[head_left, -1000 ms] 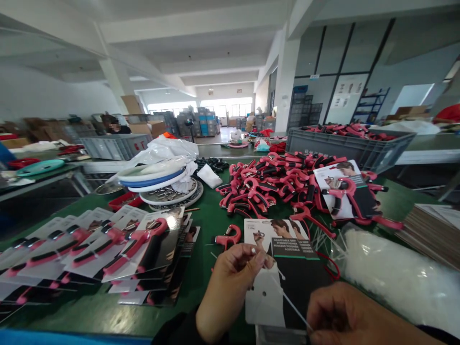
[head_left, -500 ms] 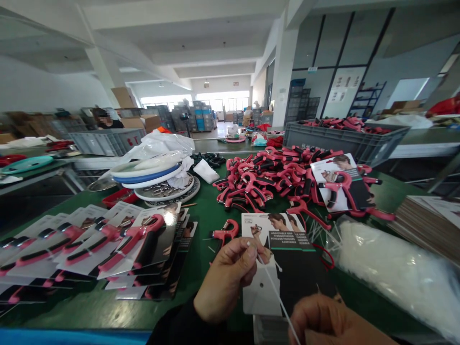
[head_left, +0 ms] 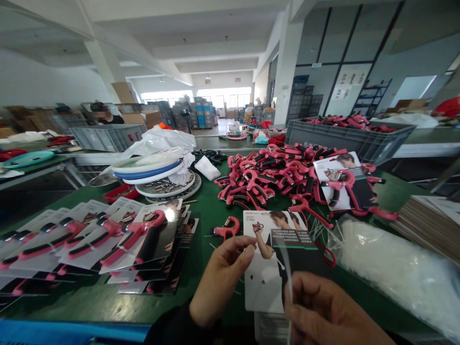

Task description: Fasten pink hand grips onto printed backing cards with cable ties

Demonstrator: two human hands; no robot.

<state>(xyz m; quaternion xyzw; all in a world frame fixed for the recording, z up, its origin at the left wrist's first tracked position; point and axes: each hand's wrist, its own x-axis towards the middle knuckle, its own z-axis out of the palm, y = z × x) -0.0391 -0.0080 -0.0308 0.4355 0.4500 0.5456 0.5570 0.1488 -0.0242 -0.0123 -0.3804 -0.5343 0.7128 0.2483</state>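
Note:
My right hand [head_left: 323, 309] pinches a thin white cable tie [head_left: 288, 268], which stands nearly upright in front of a printed card. To its left my left hand [head_left: 223, 278] is open, thumb and forefinger apart with nothing between them, at the left edge of the card [head_left: 258, 287]. The card has small punched holes and lies on a stack of similar cards. Just behind my left hand is a loose pink and black hand grip strengthener [head_left: 226, 228]. A large heap of such grip strengtheners [head_left: 266, 175] lies beyond the cards.
Carded grip strengtheners [head_left: 132, 239] overlap in rows at the left. A clear bag of white cable ties [head_left: 388, 268] lies at the right, beside stacked cards [head_left: 431, 230]. Behind stand a grey crate [head_left: 381, 141] and stacked round trays [head_left: 147, 175]. A person [head_left: 102, 114] is at the far left.
My left fingers have let go of the cable tie's upper end and parted. The tie has swung from slanted to nearly upright in my right hand, which has risen slightly.

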